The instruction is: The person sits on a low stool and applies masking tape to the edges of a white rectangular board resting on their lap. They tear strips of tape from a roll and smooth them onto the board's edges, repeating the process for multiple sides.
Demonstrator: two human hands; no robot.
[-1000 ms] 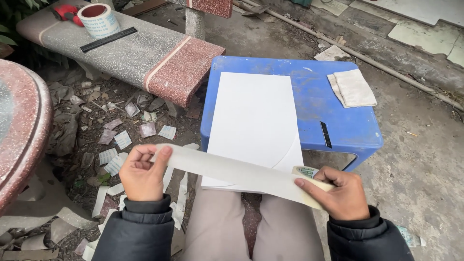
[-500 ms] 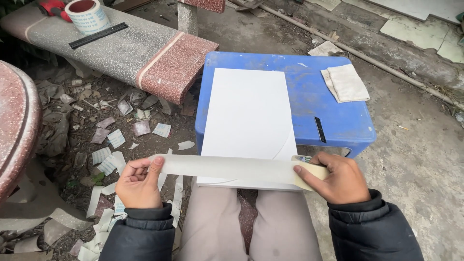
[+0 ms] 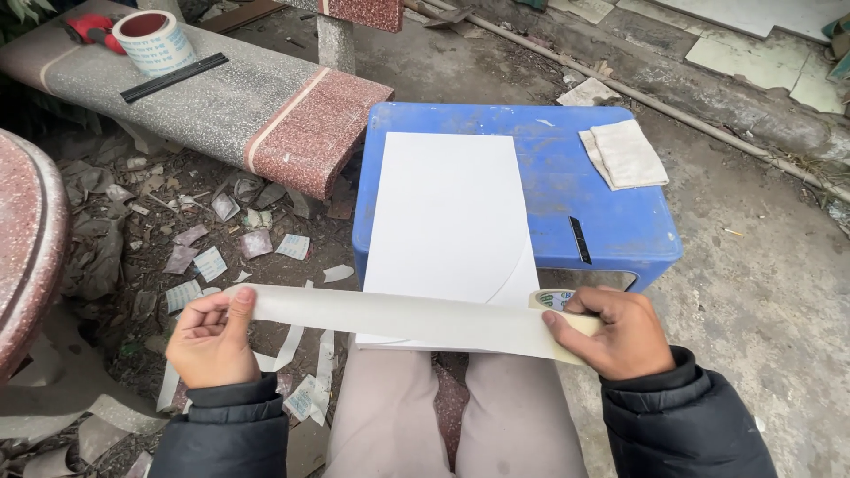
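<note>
Stretching between both hands, a wide strip of pale tape (image 3: 398, 317) runs level across the near edge of a white sheet (image 3: 447, 230), just above the person's knees. The left hand (image 3: 212, 341) pinches the free end between thumb and fingers, out at about nine o'clock from the sheet's bottom edge. The right hand (image 3: 620, 332) is closed around the tape roll (image 3: 560, 305) at roughly three o'clock, thumb pressing the strip where it leaves the roll. The hands are well apart, each clamped on its own end.

To do this well, I would say the strip wants to stay taut and flat, parallel with the sheet's edge, with neither end dipping so the sticky side touches the paper early or folds on itself. An even pull from both sides seems the safest way.

The sheet lies on a blue plastic stool (image 3: 611, 221), overhanging it toward the person. At two o'clock on the stool sits a folded cloth (image 3: 627, 152). Off at ten o'clock a speckled stone bench (image 3: 266, 111) carries a second tape roll (image 3: 155, 40), a black ruler (image 3: 174, 77) and a red-handled tool (image 3: 93, 28). Paper scraps (image 3: 212, 261) litter the dirt at nine o'clock; bare concrete spreads to the right.
</note>
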